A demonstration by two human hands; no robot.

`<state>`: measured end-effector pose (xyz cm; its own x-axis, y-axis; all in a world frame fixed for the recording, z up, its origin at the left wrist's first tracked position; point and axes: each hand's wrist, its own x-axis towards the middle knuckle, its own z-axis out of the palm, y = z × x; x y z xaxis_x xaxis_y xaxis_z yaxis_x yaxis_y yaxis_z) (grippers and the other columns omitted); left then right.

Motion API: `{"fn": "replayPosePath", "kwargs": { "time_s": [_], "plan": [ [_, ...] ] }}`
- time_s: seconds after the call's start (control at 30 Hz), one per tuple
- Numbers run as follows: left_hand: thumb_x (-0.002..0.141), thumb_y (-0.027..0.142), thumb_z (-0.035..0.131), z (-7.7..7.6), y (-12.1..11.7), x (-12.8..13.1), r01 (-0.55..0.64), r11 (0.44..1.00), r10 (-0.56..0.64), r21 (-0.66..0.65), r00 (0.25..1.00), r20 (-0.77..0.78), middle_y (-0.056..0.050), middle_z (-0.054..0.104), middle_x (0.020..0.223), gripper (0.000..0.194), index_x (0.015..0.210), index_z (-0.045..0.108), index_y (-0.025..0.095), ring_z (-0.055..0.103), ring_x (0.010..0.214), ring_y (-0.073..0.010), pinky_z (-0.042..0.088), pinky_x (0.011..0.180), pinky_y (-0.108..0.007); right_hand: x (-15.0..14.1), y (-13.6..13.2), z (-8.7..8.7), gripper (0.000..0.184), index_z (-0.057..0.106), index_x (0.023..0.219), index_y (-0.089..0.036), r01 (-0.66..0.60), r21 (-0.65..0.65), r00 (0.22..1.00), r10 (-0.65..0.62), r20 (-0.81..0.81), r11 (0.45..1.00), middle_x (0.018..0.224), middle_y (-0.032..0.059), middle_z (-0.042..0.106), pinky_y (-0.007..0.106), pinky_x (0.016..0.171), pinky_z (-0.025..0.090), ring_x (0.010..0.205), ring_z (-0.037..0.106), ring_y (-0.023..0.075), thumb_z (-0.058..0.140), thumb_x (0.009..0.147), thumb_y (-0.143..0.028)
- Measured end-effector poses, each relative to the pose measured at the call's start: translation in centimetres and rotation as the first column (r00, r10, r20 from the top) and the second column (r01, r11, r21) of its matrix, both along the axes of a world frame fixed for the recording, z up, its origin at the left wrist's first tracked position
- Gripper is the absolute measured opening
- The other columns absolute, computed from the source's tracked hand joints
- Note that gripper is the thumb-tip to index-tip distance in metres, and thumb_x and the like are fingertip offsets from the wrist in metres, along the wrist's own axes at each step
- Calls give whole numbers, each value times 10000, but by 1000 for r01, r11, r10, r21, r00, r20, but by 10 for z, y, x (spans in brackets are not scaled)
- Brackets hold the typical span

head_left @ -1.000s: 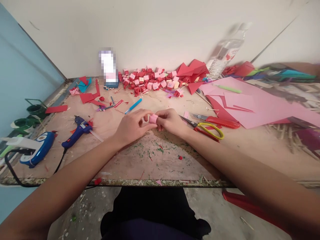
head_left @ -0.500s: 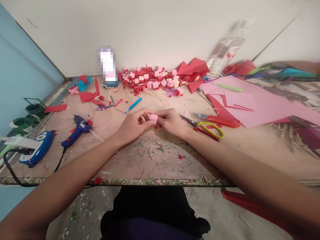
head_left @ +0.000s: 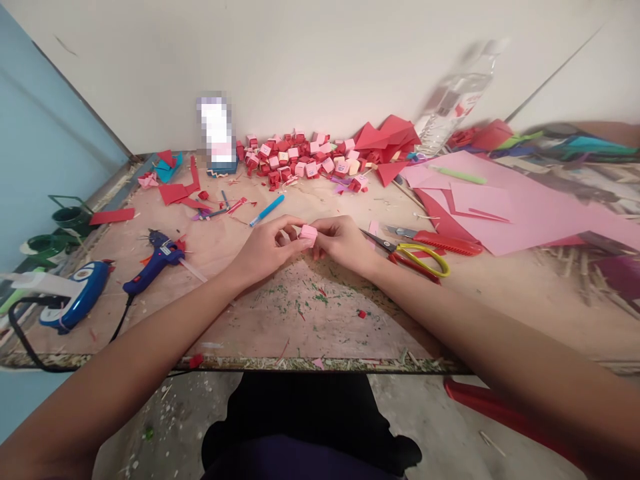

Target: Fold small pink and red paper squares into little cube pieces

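Note:
A small pink folded paper cube (head_left: 307, 233) is pinched between the fingertips of both hands, above the middle of the wooden table (head_left: 300, 327). My left hand (head_left: 267, 247) is closed on its left side, thumb in front. From the right, my right hand (head_left: 343, 243) grips the same cube; its fingertips are partly hidden behind it. Just right of that hand lie scissors (head_left: 415, 257) with yellow and red handles, and a red-handled cutter knife (head_left: 440, 241). A blue pen (head_left: 267, 210) rests beyond my left hand.
Along the wall sits a pile of pink and red paper cubes (head_left: 300, 160), beside a propped phone (head_left: 216, 130). A blue glue gun (head_left: 155, 263) and a power socket (head_left: 80, 293) are at left. Pink paper sheets (head_left: 525, 213) and a clear bottle (head_left: 455, 100) occupy the right.
The pink cube has been turned a little between the fingers, showing more of its top and a seam. Both hands stay in nearly the same place.

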<state>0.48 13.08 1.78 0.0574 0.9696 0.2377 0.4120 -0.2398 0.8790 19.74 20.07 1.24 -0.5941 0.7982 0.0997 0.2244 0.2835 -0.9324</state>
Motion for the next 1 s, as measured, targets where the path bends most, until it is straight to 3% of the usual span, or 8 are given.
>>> {"fn": "replayPosePath", "kwargs": {
  "time_s": [0.2,0.3,0.4,0.5,0.63,0.77,1.0],
  "plan": [
    [892,488,802,1,4,-4,17,994,0,-106,987,161,-62,753,980,352,1050,798,173,618,692,-128,522,641,-268,-3,-3,4,190,750,802,-159,66,-38,998,-67,-15,997,605,21,673,264,559,490,535,608,140,630,887,-279],
    [844,530,842,-1,7,-5,-17,985,61,-171,965,255,-65,749,965,392,996,758,178,613,638,-126,547,612,-286,-3,-6,3,317,799,1112,-134,97,-28,993,-99,-68,995,853,63,777,283,553,509,567,630,139,633,901,-302],
    [830,497,867,-4,10,-7,-36,978,102,-206,942,319,-54,729,875,370,974,727,186,621,612,-132,561,599,-293,-3,-9,1,551,722,1419,-139,101,63,993,-96,-75,993,1108,108,799,321,600,553,642,675,159,620,890,-250],
    [857,445,856,-5,11,-8,-29,973,110,-227,930,352,-40,711,812,307,964,723,189,625,595,-126,561,585,-279,-2,-13,-1,664,662,1532,-178,67,211,998,-65,-17,975,1217,119,793,337,662,581,800,729,205,633,869,-194],
    [848,441,884,-3,12,-8,-7,977,87,-215,927,364,-41,719,823,307,939,735,188,620,581,-116,560,573,-269,-4,-14,0,501,730,1418,-195,76,296,997,-73,-20,952,1342,131,766,359,743,623,910,740,223,716,931,-312],
    [884,446,859,-1,10,-8,9,972,75,-234,936,344,-56,733,825,287,916,747,184,625,577,-119,561,572,-274,-4,-15,1,391,782,1267,-195,106,301,994,-98,-42,948,1264,120,788,380,782,637,880,728,219,780,935,-403],
    [909,458,842,1,9,-7,-6,972,82,-234,945,316,-85,786,937,294,974,751,187,634,586,-117,581,581,-279,-4,-15,-1,306,803,1209,-214,115,323,993,-114,-21,939,1196,103,801,368,754,617,897,740,229,757,965,-392]
  ]
}}
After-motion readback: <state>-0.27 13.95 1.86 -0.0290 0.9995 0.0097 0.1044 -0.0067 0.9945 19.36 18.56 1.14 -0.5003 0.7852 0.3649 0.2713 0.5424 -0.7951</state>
